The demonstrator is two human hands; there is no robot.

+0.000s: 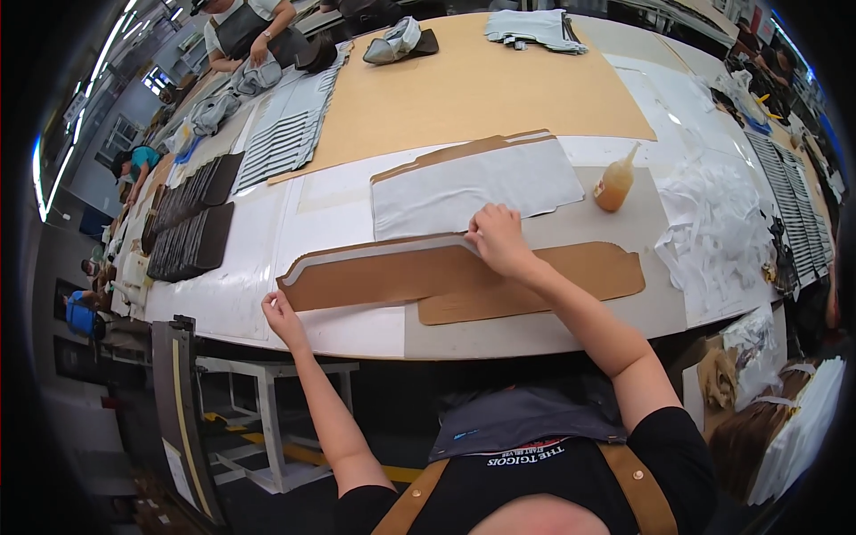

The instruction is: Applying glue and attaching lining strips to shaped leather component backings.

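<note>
Now, the left hand point(284, 323), fingers pinched, holds the brown panel point(383, 278) by a corner over the surface point(241, 308); the right hand point(499, 239) pinches its far edge. Uneven pulling could crease the grey strip point(357, 253); a careless reach could topple the bottle point(615, 185).

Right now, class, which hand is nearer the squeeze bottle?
Right: the right hand is left of the squeeze bottle; the left hand is much farther left, at the brown piece.
</note>
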